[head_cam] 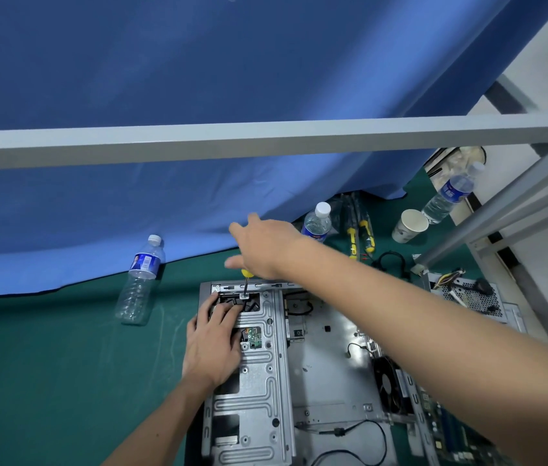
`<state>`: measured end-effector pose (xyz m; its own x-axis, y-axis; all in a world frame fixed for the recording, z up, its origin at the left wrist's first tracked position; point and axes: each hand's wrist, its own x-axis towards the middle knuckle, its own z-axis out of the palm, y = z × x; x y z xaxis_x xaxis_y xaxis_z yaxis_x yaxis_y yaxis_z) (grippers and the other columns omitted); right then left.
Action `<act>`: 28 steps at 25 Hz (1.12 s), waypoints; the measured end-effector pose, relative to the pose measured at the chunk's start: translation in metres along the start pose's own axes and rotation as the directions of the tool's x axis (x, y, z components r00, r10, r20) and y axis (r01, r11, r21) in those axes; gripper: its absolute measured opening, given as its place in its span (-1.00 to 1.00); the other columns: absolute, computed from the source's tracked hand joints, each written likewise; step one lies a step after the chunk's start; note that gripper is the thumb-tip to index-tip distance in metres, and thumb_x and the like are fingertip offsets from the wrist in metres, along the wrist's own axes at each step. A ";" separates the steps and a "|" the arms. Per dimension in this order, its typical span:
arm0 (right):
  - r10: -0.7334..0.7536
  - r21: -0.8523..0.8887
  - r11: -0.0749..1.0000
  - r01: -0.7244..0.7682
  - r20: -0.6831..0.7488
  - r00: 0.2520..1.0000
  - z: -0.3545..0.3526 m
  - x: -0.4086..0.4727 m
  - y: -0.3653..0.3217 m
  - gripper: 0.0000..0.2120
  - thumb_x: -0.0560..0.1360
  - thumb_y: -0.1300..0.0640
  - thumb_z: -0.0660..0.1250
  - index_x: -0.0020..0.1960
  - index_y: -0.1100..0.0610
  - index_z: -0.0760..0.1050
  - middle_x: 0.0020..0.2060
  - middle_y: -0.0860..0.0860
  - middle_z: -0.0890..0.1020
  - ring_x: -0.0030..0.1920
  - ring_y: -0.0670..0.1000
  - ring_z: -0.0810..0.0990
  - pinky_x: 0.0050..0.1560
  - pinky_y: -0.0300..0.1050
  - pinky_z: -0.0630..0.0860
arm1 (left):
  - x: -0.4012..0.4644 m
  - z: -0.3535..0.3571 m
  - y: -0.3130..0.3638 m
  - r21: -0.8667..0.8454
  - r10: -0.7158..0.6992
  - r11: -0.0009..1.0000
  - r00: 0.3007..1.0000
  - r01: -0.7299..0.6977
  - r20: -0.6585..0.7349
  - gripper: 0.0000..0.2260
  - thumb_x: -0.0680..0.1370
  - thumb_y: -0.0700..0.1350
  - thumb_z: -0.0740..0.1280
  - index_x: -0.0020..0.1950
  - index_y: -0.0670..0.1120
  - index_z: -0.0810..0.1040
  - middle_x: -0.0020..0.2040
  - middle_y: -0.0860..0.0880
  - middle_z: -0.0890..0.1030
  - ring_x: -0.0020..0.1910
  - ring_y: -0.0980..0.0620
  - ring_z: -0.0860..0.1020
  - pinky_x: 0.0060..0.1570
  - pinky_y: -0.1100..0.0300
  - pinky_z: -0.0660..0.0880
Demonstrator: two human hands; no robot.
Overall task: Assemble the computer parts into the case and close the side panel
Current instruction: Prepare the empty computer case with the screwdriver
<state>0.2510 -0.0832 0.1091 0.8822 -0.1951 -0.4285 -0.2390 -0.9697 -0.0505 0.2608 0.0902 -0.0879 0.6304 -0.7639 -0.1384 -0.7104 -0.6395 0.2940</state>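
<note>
An open grey computer case (319, 348) lies flat on a green mat. My left hand (212, 344) rests on the metal drive cage (259, 381) at the case's left side, with its fingertips pressing a black part in the cage's top opening. A yellow-handled screwdriver (245, 285) stands with its tip on a bracket at the cage's top edge. My right hand (265, 247) sits over the handle with the thumb and visible fingers spread, and the palm hides most of the handle. A black fan (388, 385) sits inside the case at the right.
A power supply with loose wires (467, 297) and a circuit board (447, 428) lie right of the case. Three water bottles (139, 280) (316, 223) (447, 196), a paper cup (408, 225) and yellow-handled tools (360, 233) stand behind. A grey frame bar (265, 139) crosses overhead before blue cloth.
</note>
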 end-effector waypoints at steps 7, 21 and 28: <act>-0.170 -0.093 0.982 0.162 -0.087 0.982 -0.005 -0.007 0.002 -0.77 0.53 0.29 0.21 0.13 0.09 0.49 -0.11 0.03 0.37 -0.19 0.13 0.44 -0.32 -0.11 0.22 | 0.001 0.001 -0.001 0.012 0.003 1.000 1.000 -0.003 0.008 -0.58 0.54 -0.01 0.30 0.41 0.08 0.43 0.34 0.09 0.44 0.53 -0.03 0.09 0.30 -0.06 0.32; -0.134 -0.149 0.984 0.101 -0.235 0.963 0.003 -0.008 -0.005 -0.82 0.60 0.03 0.24 0.05 0.14 0.51 -0.07 0.08 0.59 -0.12 0.16 0.54 -0.28 -0.11 0.26 | 0.001 0.002 0.000 -0.006 0.006 1.000 1.000 -0.006 -0.007 -0.57 0.51 -0.03 0.34 0.38 0.06 0.46 0.31 0.07 0.47 0.51 -0.04 0.15 0.26 -0.08 0.35; -0.102 0.006 0.995 0.102 -0.016 0.995 0.002 -0.004 0.001 -0.74 0.60 0.04 0.27 0.20 0.17 0.35 -0.06 0.11 0.33 -0.18 0.17 0.43 -0.21 -0.03 0.34 | 0.001 0.000 0.000 -0.014 0.010 1.000 1.000 -0.011 -0.021 -0.57 0.50 -0.04 0.35 0.38 0.05 0.47 0.30 0.07 0.49 0.51 -0.04 0.15 0.26 -0.09 0.36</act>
<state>0.2468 -0.0830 0.1094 0.9085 -0.0977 -0.4064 -0.1501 -0.9837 -0.0992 0.2613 0.0898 -0.0880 0.6296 -0.7684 -0.1152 -0.7127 -0.6301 0.3083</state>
